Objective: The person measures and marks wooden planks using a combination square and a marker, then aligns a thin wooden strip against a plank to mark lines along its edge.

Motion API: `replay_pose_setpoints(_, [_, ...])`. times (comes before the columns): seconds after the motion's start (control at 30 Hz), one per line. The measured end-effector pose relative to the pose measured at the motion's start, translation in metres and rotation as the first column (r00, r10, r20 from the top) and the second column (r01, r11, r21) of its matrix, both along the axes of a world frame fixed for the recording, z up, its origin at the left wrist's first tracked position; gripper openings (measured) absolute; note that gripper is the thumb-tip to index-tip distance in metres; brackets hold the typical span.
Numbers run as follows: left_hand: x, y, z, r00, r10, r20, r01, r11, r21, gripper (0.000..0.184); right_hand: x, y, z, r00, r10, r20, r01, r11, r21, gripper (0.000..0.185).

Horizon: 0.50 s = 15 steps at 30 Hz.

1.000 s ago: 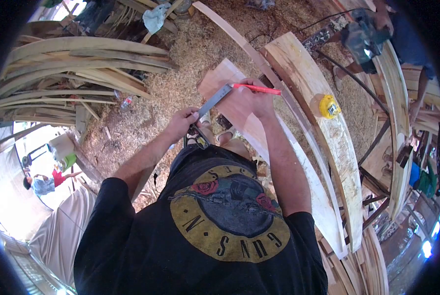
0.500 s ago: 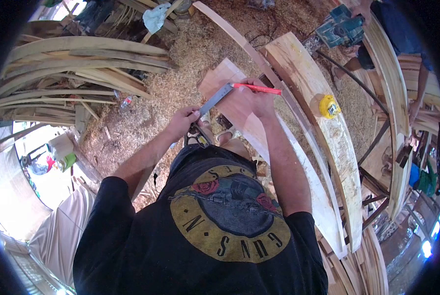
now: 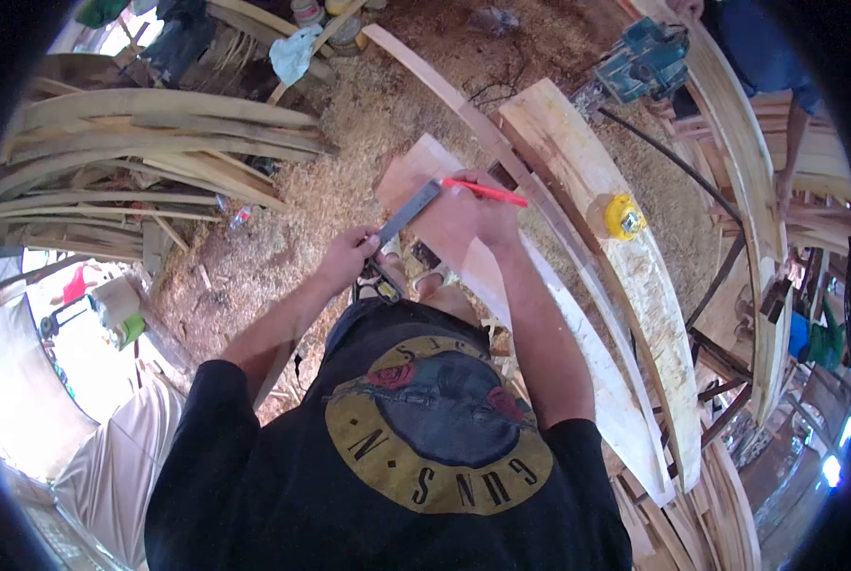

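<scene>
My left hand [image 3: 347,259] is closed on the lower end of a square with a flat steel blade [image 3: 410,211]. The blade slants up to the right across the near end of a wide pale board [image 3: 416,162]. A red pencil [image 3: 490,193] is held in my right hand [image 3: 483,217], close to the blade's upper tip. That hand rests on or just over the board; contact is hard to make out. The pencil's point lies near the blade's end.
Right of the board run a thin curved strip [image 3: 435,81] and a thick curved plank [image 3: 568,133] bearing a yellow tape measure [image 3: 625,218]. A teal power tool [image 3: 643,62] is beside another person's arm. Curved timbers [image 3: 168,107] are stacked left. Shavings cover the floor [image 3: 340,162].
The view has shifted slightly, so the planks and both hands appear a little lower and leftward. My hands keep hold of the square and the pencil.
</scene>
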<state>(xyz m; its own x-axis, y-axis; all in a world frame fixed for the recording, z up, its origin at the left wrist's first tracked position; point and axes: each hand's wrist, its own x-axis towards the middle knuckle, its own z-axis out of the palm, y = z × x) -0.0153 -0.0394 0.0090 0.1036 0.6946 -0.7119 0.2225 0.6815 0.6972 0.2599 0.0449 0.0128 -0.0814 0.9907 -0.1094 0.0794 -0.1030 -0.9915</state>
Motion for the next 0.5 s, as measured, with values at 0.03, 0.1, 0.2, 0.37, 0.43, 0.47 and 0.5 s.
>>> replay_pose_setpoints(0.03, [0.000, -0.002, -0.005, 0.998, -0.029, -0.050, 0.031, 0.998, 0.046, 0.028, 0.001, -0.001, 0.003, 0.999, 0.005, 0.044, -0.007, 0.998, 0.058, 0.015])
replay_pose_setpoints(0.1, [0.003, -0.003, -0.005, 0.992, -0.048, -0.115, 0.060, 0.992, 0.108, 0.027, -0.001, 0.000, 0.001, 0.996, 0.007, 0.087, -0.019, 0.990, 0.141, 0.015])
replay_pose_setpoints(0.2, [0.010, 0.000, 0.013, 0.997, -0.018, -0.076, 0.020, 0.999, 0.027, 0.026, 0.002, -0.002, -0.006, 0.995, 0.030, 0.093, -0.047, 0.981, 0.187, 0.016])
replay_pose_setpoints(0.37, [0.010, -0.002, 0.009, 0.997, -0.009, -0.083, 0.013, 0.999, 0.046, 0.026, 0.001, -0.003, -0.008, 0.991, 0.016, 0.135, -0.042, 0.981, 0.189, 0.017])
replay_pose_setpoints(0.43, [0.009, -0.004, 0.002, 0.994, -0.010, -0.109, 0.020, 0.996, 0.092, 0.027, 0.001, -0.003, -0.007, 0.988, 0.008, 0.157, -0.042, 0.976, 0.214, 0.017])
replay_pose_setpoints(0.47, [0.008, -0.006, -0.001, 0.994, 0.000, -0.110, 0.010, 0.996, 0.090, 0.027, 0.000, -0.003, -0.008, 0.989, 0.000, 0.151, -0.033, 0.976, 0.215, 0.017])
replay_pose_setpoints(0.5, [0.009, -0.006, 0.002, 0.994, 0.009, -0.111, 0.000, 0.996, 0.088, 0.027, -0.001, -0.004, -0.007, 0.989, -0.008, 0.145, -0.024, 0.976, 0.217, 0.016])
